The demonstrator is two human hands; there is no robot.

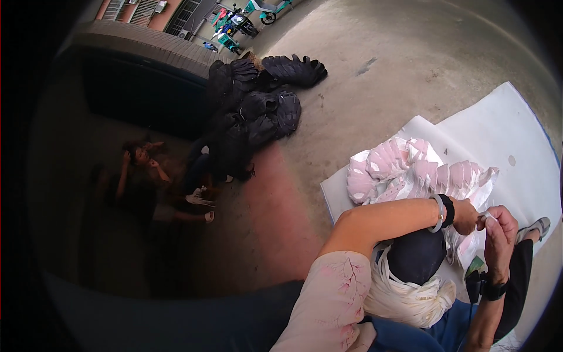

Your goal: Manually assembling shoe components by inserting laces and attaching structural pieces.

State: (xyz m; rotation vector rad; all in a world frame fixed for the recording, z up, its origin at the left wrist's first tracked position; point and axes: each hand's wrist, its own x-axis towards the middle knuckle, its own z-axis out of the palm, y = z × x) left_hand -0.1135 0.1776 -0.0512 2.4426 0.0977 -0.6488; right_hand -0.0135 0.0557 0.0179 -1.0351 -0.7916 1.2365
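Observation:
My left hand [465, 217] comes in from the left, a bracelet and black band at its wrist, its fingers curled closed. Facing it is my right hand [500, 233], with a dark watch, pinching a small white strip [484, 219]. The fingertips of both hands meet at this strip; what lies inside the left fingers is hidden. Beyond my left forearm lie bundles of pink and white layered pieces [410, 170], resembling shoe uppers, on a white sheet [498, 126]. A hank of cream strips [407, 302] is draped around my dark-clad knee [416, 255].
Black ribbed bundles [264, 111] are heaped on the concrete floor. At left in dim light sits another person [146, 161]. Scooters [234, 26] stand at the far end. My grey shoe [533, 227] rests on the sheet's right side. A black device [475, 284] is near my right wrist.

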